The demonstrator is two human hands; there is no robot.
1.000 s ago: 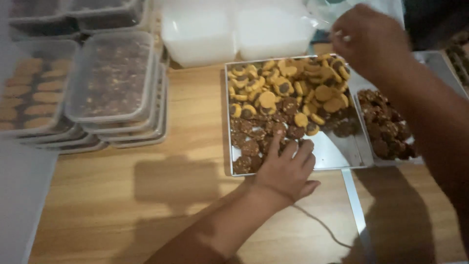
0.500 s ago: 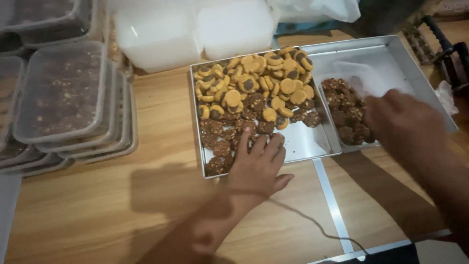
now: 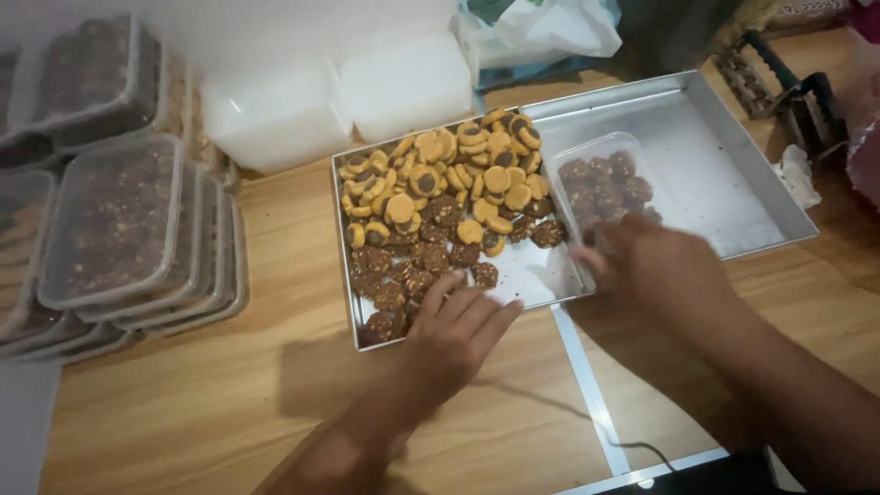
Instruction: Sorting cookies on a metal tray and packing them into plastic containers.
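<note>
A shallow metal tray (image 3: 346, 275) on the wooden table holds yellow round cookies with dark centres (image 3: 440, 174) at its far end and dark chocolate cookies (image 3: 394, 270) nearer me. My left hand (image 3: 458, 335) lies open at the tray's near edge, fingertips touching the dark cookies. My right hand (image 3: 651, 266) is blurred and closes on the near end of a clear plastic container (image 3: 596, 179) filled with dark cookies. That container sits at the seam between this tray and a larger, mostly bare metal tray (image 3: 715, 174) to the right.
Stacks of lidded clear containers of cookies (image 3: 119, 229) stand at the left. White plastic tubs (image 3: 275, 119) and a plastic bag (image 3: 541, 27) line the back. A dark metal rack (image 3: 788, 92) and crumpled tissue (image 3: 796, 174) lie far right. A thin cable (image 3: 568, 412) crosses the table.
My right hand came down from the back of the table to the dark cookies, then onto the clear container's near end. The view shifted right. My left hand stayed at the tray's edge.
</note>
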